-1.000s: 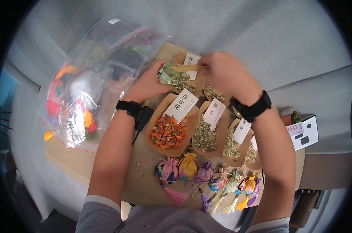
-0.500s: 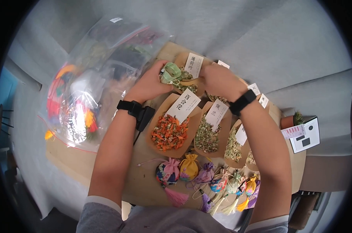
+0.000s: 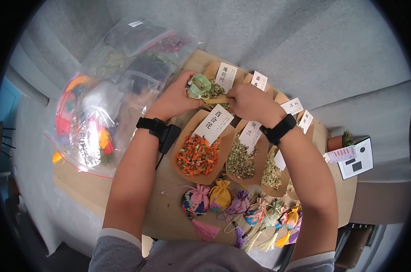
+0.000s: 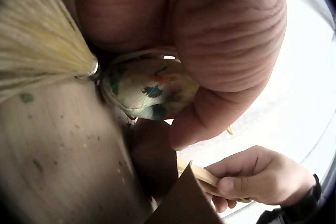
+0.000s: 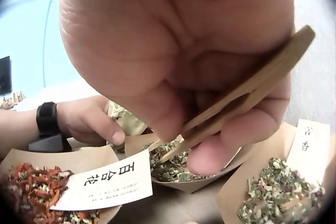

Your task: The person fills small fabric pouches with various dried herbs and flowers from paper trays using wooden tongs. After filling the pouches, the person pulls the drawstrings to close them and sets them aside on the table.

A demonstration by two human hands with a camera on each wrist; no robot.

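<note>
My left hand point(image 3: 176, 96) holds a small light-green drawstring sachet point(image 3: 198, 86) by its sides, its mouth spread. In the left wrist view the printed belly of the sachet point(image 4: 149, 90) shows between thumb and palm, with a pale yellow tassel point(image 4: 44, 35) hanging from it. Wooden tongs point(image 5: 278, 66) are pinched between the thumb and fingers of my right hand point(image 3: 255, 105). Their tips point down into dried green herbs point(image 5: 176, 169) in a brown paper tray labelled with a white card point(image 3: 226, 77). The sachet is just beside that tray.
More paper trays of dried herbs stand around, one with orange petals point(image 3: 197, 156). Several finished-looking sachets with tassels point(image 3: 221, 195) line the near edge. A large clear plastic bag point(image 3: 124, 104) fills the left side; a potted plant point(image 3: 336, 142) stands at the right.
My right hand has moved down with the tongs, from the sachet's mouth into the herbs beside it. My left hand stays almost in place with the sachet.
</note>
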